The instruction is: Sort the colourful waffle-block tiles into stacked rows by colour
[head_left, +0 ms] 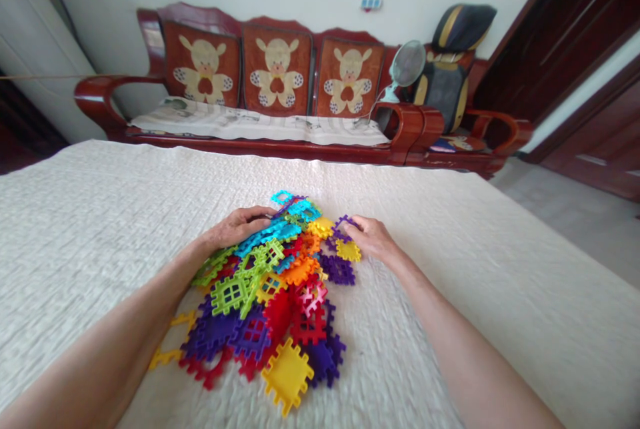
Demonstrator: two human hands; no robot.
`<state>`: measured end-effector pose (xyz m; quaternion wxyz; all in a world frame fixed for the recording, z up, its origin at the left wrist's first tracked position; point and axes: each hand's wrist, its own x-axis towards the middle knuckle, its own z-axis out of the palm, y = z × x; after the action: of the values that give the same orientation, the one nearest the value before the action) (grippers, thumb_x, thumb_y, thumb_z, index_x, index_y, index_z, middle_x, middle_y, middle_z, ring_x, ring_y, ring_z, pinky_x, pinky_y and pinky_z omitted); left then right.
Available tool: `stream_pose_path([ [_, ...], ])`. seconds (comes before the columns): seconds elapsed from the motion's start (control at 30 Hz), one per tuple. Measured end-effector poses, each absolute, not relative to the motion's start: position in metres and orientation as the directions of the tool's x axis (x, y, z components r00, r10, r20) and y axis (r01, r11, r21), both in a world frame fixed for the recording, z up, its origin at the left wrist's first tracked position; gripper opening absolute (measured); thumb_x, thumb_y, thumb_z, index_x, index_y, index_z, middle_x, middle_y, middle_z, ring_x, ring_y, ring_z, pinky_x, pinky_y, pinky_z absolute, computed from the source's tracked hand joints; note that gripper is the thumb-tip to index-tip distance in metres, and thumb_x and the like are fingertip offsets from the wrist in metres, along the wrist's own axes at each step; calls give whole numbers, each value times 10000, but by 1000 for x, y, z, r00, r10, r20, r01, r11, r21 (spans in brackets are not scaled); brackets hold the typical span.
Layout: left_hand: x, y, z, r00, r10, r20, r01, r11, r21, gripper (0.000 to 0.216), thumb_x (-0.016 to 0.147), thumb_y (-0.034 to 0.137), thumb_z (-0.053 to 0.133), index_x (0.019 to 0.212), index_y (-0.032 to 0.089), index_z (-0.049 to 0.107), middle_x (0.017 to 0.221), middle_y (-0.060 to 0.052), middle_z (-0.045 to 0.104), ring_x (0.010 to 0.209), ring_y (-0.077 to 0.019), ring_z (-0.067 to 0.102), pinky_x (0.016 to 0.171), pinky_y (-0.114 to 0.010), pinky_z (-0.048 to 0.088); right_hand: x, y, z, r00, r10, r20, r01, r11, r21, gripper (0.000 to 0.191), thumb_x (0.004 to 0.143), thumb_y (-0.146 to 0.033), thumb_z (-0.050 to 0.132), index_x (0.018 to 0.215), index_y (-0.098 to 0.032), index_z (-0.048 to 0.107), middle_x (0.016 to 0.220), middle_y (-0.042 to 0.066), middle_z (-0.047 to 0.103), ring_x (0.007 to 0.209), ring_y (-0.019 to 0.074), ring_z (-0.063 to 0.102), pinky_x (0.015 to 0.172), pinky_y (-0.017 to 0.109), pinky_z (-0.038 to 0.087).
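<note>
A heap of flat, notched plastic building tiles point(270, 289) in blue, green, purple, red, orange and yellow lies on a cream quilted cover point(90, 215). My left hand point(239, 226) rests on the heap's far left side, fingers curled over blue tiles point(273, 233). My right hand point(369, 237) is at the heap's far right edge, fingertips pinched on a purple tile point(343, 224) beside a yellow tile point(349, 251). A big yellow tile point(287, 373) lies at the near edge of the heap.
Beyond the cover stands a dark red wooden bench point(280, 102) with bear-print cushions. A small fan point(406, 65) and a cushioned seat pad point(450, 62) sit at its right end. Dark wooden doors point(575, 49) stand at the far right.
</note>
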<state>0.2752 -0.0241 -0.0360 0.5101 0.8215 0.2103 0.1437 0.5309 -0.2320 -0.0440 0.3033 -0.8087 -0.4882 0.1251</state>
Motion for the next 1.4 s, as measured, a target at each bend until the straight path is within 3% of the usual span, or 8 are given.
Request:
stream_pose_path([
  [0.2,274,-22,-39,868,496,15,209,-395,895,580,725,584,624,1135,176,660,944,-33,699,785,-166,603,719,-271,510,534,-243,-43,430,901,-54,629,-342,-698,364,827,-464,456,812,-169,668,582,-33,569,538,119,522,507,213,347],
  [0.5,274,-23,-38,867,497,23,208,-404,891,591,727,595,617,1139,173,660,952,-40,705,802,-176,610,729,-281,515,514,-233,-36,373,925,69,842,-306,-444,188,737,-292,540,779,-211,704,714,8,657,672,144,550,602,228,350],
  [0.6,274,-24,-37,859,511,18,222,-405,887,612,711,614,623,1130,171,665,944,-39,707,781,-172,610,706,-273,512,512,-232,-37,348,932,99,867,-280,-412,134,704,-276,568,721,-202,679,741,17,649,678,139,532,606,228,347],
  [0.77,274,-24,-36,862,508,3,236,-406,883,634,708,623,623,1144,164,655,940,-38,704,754,-157,598,691,-259,505,523,-234,-37,393,919,-6,758,-328,-565,101,675,-249,558,635,-188,627,596,-28,586,575,104,485,523,210,313],
  [0.9,273,-23,-38,863,506,18,222,-411,884,607,728,611,612,1146,173,655,965,-33,699,789,-161,601,722,-262,505,536,-236,-39,412,905,-105,530,-332,-780,110,660,-249,543,708,-179,613,570,-49,565,524,89,473,486,192,321],
  [1.0,274,-24,-38,860,510,13,229,-408,884,618,730,609,608,1158,165,648,941,-34,698,776,-163,600,705,-260,504,545,-237,-42,469,875,-121,420,-342,-841,178,663,-251,538,797,-170,623,588,-47,586,509,90,484,481,191,342],
  [1.23,275,-26,-36,848,530,-2,247,-390,887,637,709,596,626,1171,156,632,898,-29,695,731,-152,590,670,-252,499,570,-239,-47,679,732,65,583,-482,-654,298,700,-234,571,976,-186,671,858,37,716,761,166,645,687,256,473],
  [1.4,275,-26,-36,854,521,-12,249,-388,887,637,720,591,619,1177,149,623,901,-31,694,721,-145,581,665,-248,490,577,-242,-48,666,743,65,618,-502,-605,404,724,-190,552,1119,-175,630,1053,89,704,955,199,657,864,312,478],
])
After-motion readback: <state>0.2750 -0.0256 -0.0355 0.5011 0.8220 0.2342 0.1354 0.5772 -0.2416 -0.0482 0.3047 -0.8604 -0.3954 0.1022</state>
